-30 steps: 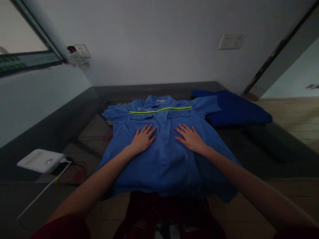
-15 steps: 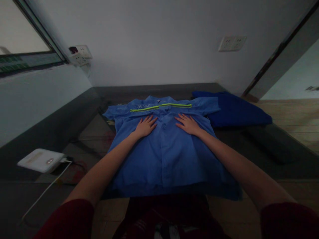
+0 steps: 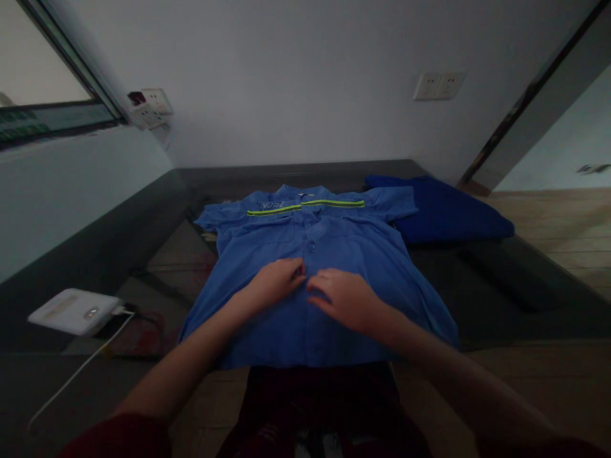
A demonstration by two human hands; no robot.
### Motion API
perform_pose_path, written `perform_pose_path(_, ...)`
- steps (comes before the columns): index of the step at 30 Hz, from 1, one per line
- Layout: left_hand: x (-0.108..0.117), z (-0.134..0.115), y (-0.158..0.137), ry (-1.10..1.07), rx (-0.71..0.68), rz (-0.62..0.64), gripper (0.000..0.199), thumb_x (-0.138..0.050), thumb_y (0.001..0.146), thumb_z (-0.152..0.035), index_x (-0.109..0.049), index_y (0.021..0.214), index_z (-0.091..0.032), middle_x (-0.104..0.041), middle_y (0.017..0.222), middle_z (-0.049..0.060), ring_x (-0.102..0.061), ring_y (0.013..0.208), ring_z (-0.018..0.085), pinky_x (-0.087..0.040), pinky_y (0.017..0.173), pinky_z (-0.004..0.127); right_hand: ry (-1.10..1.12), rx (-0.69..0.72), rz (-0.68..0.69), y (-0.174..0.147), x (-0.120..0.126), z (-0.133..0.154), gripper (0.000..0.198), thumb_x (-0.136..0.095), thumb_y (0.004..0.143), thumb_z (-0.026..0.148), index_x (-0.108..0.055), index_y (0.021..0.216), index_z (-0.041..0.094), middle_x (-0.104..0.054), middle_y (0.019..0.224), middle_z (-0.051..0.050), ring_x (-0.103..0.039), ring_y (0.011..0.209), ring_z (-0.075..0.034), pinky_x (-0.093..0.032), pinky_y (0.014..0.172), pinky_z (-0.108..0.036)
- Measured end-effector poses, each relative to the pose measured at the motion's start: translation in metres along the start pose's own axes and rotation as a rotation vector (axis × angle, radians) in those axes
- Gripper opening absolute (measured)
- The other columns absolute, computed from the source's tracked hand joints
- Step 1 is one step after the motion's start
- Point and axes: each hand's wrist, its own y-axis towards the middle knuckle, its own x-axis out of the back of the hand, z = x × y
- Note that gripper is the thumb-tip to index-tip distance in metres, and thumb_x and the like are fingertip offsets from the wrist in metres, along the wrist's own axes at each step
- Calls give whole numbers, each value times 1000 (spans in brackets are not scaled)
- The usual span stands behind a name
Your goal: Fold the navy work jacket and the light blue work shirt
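A blue short-sleeved button-up shirt [image 3: 281,238] lies face up on the dark table, its collar toward the wall. A yellow-green stripe crosses its chest, with lettering above the stripe on the left. My left hand [image 3: 281,280] is over the middle of the shirt, just left of the button placket [image 3: 312,324], with fingers loosely bent. To the right of the placket is my right hand [image 3: 346,299], its thumb apart from the bent fingers. The two sets of fingertips nearly meet. No fabric shows pinched in either hand.
A darker blue folded cloth [image 3: 458,213] lies at the back right, partly under a sleeve. On the left a white box-shaped device [image 3: 76,312] has a white cable [image 3: 81,372] plugged in. A dark flat object [image 3: 506,277] rests on the right. Wall sockets [image 3: 439,85] are behind.
Both hands have left the chest, where they lay flat with fingers spread. They have moved toward me and inward to the placket, fingers now bent. The shirt's lower edges have shifted slightly.
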Motion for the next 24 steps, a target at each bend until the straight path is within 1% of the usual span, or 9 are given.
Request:
perform_pose_path(2, -9, -7, -18, -23, 31, 16, 11, -49, 88, -23, -59, 89, -21, -66, 88, 6, -62, 79, 20, -44, 70, 29, -30, -28, 58, -9, -17, 19, 19, -61, 86, 33, -65, 101, 23, -66, 99, -10, -60, 92, -24, -46, 71, -33)
perform_pose_path(4, -23, -12, -31, -79, 78, -32, 16, -42, 91, -21, -58, 90, -21, -66, 90, 6, -62, 83, 20, -45, 74, 29, -37, -95, 51, -11, -35, 27, 23, -59, 87, 34, -64, 107, 23, -65, 104, -11, -59, 94, -25, -46, 72, -34)
perform_pose_path(6, -37, -17, -40, -149, 154, -141, 21, -37, 92, -19, -58, 91, -21, -66, 92, 7, -62, 86, 20, -46, 78, 30, -20, -182, 1, -11, -49, 27, 23, -54, 90, 35, -63, 107, 23, -64, 105, -11, -59, 94, -25, -46, 74, -34)
perform_pose_path(9, -52, -21, -46, -198, 228, -297, 23, -36, 93, -19, -59, 93, -20, -65, 95, 8, -61, 91, 20, -46, 83, 32, 27, -281, -76, -11, -60, 21, 20, -50, 92, 36, -63, 98, 22, -64, 99, -10, -59, 91, -24, -45, 75, -34)
perform_pose_path(13, -52, -22, -48, -242, 208, -281, 19, -42, 91, -19, -60, 97, -18, -64, 98, 7, -60, 91, 20, -46, 84, 32, 139, -316, -156, -14, -61, 11, 17, -59, 87, 37, -57, 83, 21, -63, 85, -5, -58, 81, -21, -42, 70, -30)
perform_pose_path(15, -49, -23, -46, -236, 221, -269, 17, -45, 90, -20, -60, 98, -18, -64, 97, 6, -60, 88, 19, -47, 81, 31, 200, -359, -162, -15, -59, 8, 14, -63, 84, 30, -53, 81, 20, -62, 80, -2, -57, 75, -18, -40, 66, -28)
perform_pose_path(17, -47, -25, -44, -205, 230, -269, 15, -48, 89, -21, -60, 98, -19, -63, 93, 5, -60, 84, 18, -47, 76, 29, 245, -409, -151, -15, -57, 7, 11, -64, 82, 20, -52, 84, 20, -61, 79, 0, -57, 73, -16, -38, 64, -26)
perform_pose_path(19, -48, -27, -40, -173, 232, -273, 14, -50, 89, -22, -60, 98, -19, -62, 91, 4, -60, 82, 18, -47, 75, 29, 259, -455, -141, -15, -55, 7, 15, -61, 81, 15, -53, 93, 21, -62, 81, 1, -58, 74, -15, -38, 65, -26)
perform_pose_path(24, -49, -30, -32, -115, 256, -268, 13, -53, 87, -21, -59, 98, -19, -62, 91, 4, -60, 83, 18, -46, 76, 28, 177, -507, -137, -14, -50, 12, 29, -52, 84, 11, -54, 111, 19, -66, 99, -6, -61, 91, -19, -41, 73, -29)
